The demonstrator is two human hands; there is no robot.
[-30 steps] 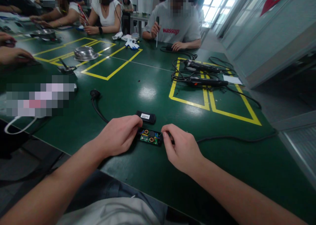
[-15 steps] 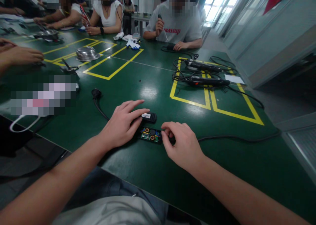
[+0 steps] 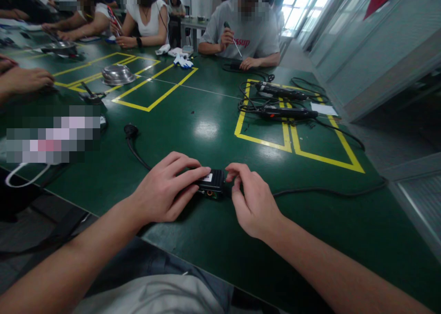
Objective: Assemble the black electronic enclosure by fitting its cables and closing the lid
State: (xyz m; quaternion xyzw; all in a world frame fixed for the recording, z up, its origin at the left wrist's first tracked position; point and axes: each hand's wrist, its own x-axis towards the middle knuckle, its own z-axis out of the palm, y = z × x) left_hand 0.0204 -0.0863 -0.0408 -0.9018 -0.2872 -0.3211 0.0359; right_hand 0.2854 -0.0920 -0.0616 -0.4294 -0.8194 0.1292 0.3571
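My left hand (image 3: 170, 185) grips a black ribbed cover (image 3: 216, 178) with a white label, thumb at its near edge and fingers on top. The cover sits tilted over the open lower half of a small black case, partly hiding the circuit board (image 3: 211, 194) inside. At the case's right end is my right hand (image 3: 253, 196), its thumb and fingertips slightly apart, with nothing seen between them. A black cable (image 3: 317, 192) runs off to the right from there. Another cord ends in a black plug (image 3: 131, 131) at the upper left of my left hand.
Two black electric screwdrivers (image 3: 289, 113) with tangled cords lie at the right, within yellow tape. A metal bowl (image 3: 118, 75) and white gloves (image 3: 182, 61) rest farther back. Across the green table a person (image 3: 241, 33) holds a screwdriver. Another person's hand (image 3: 29, 80) is at the left.
My left hand has brought the black cover from behind the case onto it, covering most of the circuit board. My right hand's fingers have lifted slightly from the cable end.
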